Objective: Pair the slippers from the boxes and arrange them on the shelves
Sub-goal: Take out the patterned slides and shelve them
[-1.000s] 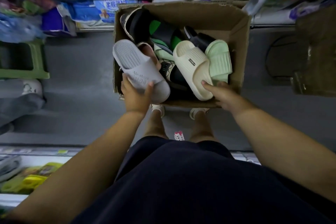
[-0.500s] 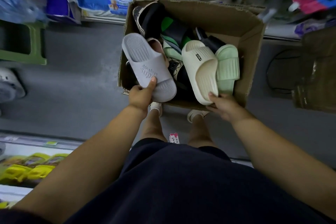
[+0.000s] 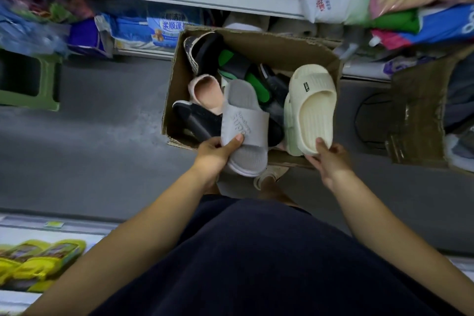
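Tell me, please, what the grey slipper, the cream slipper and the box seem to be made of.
The grey slipper looks like matte moulded foam, going by its embossed strap lettering and fine ribs. The cream slipper seems thicker matte foam or rubber, with a ribbed footbed. The box is brown cardboard with ragged edges.

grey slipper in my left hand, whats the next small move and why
Probably set the cream slipper aside, freeing the right hand to search the box for a second grey one. The left hand grips the grey slipper, the two held do not match, and no other grey one shows on top.
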Demonstrator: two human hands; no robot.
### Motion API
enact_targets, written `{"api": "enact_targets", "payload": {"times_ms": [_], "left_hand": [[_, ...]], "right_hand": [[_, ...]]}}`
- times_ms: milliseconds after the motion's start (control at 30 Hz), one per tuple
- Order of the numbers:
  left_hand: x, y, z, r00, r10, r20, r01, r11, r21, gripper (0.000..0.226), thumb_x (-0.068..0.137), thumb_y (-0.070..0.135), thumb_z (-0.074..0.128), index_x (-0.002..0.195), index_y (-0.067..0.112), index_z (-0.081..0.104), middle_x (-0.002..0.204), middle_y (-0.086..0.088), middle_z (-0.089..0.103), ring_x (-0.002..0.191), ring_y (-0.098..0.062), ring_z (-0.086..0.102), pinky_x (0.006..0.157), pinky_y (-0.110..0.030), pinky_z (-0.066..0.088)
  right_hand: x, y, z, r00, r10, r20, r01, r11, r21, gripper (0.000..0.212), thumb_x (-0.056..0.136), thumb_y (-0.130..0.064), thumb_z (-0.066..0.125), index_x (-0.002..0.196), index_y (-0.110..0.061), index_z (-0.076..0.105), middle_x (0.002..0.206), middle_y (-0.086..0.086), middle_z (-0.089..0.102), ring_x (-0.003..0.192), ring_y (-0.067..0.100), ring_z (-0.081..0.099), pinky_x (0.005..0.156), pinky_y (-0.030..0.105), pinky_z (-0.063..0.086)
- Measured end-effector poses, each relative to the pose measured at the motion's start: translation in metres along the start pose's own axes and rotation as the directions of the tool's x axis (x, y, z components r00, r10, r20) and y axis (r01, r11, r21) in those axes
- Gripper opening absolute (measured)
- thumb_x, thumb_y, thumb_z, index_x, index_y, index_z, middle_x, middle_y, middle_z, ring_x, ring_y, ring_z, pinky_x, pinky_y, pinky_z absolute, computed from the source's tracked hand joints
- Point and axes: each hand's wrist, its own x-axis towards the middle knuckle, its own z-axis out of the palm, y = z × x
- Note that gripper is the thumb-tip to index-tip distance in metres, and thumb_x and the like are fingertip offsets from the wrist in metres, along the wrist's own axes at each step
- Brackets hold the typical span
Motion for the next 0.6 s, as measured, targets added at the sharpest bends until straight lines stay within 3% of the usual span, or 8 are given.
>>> {"api": "enact_targets", "payload": {"times_ms": [133,200,267,367,433,500,600], "left_hand": [[0.025,0.018,0.042,0.998,0.021,0.057,-0.025,0.997,0.067,0.039,0.086,0.035,0.079,0.109,0.005,0.07,0.106,-0.012,0.074,0.093,-0.024,0.072,0.082,-0.039,0.062],[0.039,0.025,0.062,0.993,0.041,0.11,-0.055,0.99,0.132,0.037,0.091,0.034,0.075,0.109,0.003,0.071,0.102,-0.01,0.073,0.086,-0.021,0.07,0.072,-0.03,0.06],[0.049,0.032,0.079,0.989,0.041,0.142,-0.072,0.972,0.222,0.033,0.097,0.037,0.065,0.104,0.005,0.07,0.097,-0.008,0.069,0.084,-0.02,0.065,0.073,-0.028,0.053],[0.058,0.037,0.09,0.997,0.045,0.068,-0.07,0.897,0.437,0.046,0.104,0.043,0.048,0.108,0.002,0.068,0.109,-0.016,0.066,0.103,-0.03,0.062,0.095,-0.038,0.05],[0.064,0.032,0.083,0.988,0.152,-0.006,-0.12,0.805,0.581,0.05,0.106,0.043,0.043,0.102,0.0,0.069,0.105,-0.02,0.068,0.106,-0.036,0.063,0.083,-0.034,0.046],[0.072,0.023,0.069,0.963,0.266,-0.051,-0.179,0.765,0.619,0.048,0.104,0.041,0.049,0.095,-0.002,0.068,0.098,-0.021,0.069,0.1,-0.039,0.063,0.072,-0.032,0.039],[0.084,0.017,0.044,0.918,0.392,-0.065,-0.241,0.68,0.693,0.035,0.098,0.036,0.059,0.101,0.003,0.071,0.102,-0.017,0.072,0.102,-0.036,0.064,0.086,-0.038,0.05]], "right_hand": [[0.013,-0.007,-0.015,0.999,-0.032,-0.004,0.03,0.983,-0.18,0.022,0.099,-0.017,0.062,0.111,-0.004,0.049,0.122,0.014,0.057,0.095,0.025,0.066,0.075,0.03,0.061],[0.019,-0.009,-0.02,0.997,-0.067,-0.036,0.055,0.963,-0.264,0.019,0.099,-0.012,0.06,0.111,0.001,0.051,0.117,0.015,0.057,0.097,0.028,0.063,0.084,0.036,0.056],[0.02,-0.012,-0.022,0.994,-0.102,-0.039,0.081,0.929,-0.361,0.032,0.099,-0.018,0.061,0.121,0.004,0.055,0.116,0.013,0.061,0.102,0.03,0.064,0.091,0.043,0.055],[0.017,-0.013,-0.025,0.993,-0.118,-0.02,0.082,0.794,-0.603,0.056,0.091,-0.046,0.062,0.128,-0.005,0.059,0.124,0.015,0.065,0.111,0.035,0.063,0.101,0.05,0.051],[0.009,-0.014,-0.022,0.987,-0.159,-0.028,0.092,0.695,-0.713,0.052,0.098,-0.039,0.059,0.131,0.0,0.057,0.127,0.018,0.062,0.119,0.037,0.058,0.103,0.041,0.045],[0.003,-0.014,-0.019,0.968,-0.246,-0.053,0.135,0.684,-0.717,0.042,0.1,-0.03,0.057,0.129,0.001,0.058,0.122,0.016,0.064,0.115,0.033,0.059,0.096,0.033,0.042],[-0.015,-0.015,0.001,0.961,-0.274,0.021,0.231,0.762,-0.604,0.023,0.097,-0.027,0.061,0.111,-0.01,0.068,0.105,0.004,0.068,0.098,0.022,0.064,0.093,0.032,0.05]]}}
